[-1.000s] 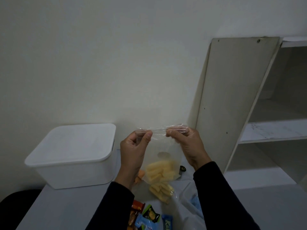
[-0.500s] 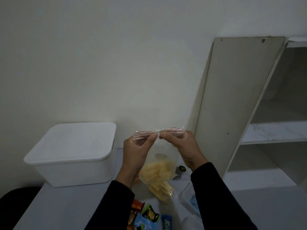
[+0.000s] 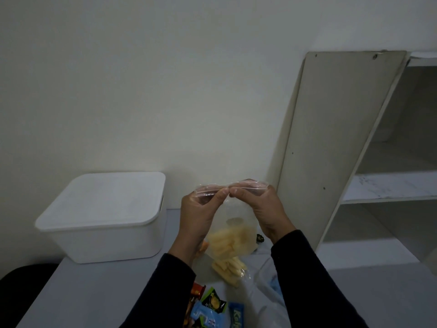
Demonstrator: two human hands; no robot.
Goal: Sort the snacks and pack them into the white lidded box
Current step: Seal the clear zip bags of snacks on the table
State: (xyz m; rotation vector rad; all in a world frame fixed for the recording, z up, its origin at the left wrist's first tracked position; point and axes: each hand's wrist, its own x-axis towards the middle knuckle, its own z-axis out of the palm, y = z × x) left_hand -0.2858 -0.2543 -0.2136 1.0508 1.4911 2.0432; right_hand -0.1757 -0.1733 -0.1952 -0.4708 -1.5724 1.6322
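I hold a clear zip bag of pale yellow stick snacks up above the table. My left hand and my right hand both pinch its top seal, thumbs almost touching at the middle. A second small pack of yellow sticks lies on the table right under the bag. The white box stands at the left with its lid on. Several coloured snack packets lie at the near edge between my sleeves.
A grey table carries everything. A pale board leans against the wall on the right, beside white open shelves. A crumpled plastic bag lies by my right sleeve. A dark chair shows at lower left.
My two hands have slid toward each other along the bag's seal, from its ends to the middle. The bag hangs a little lower than before.
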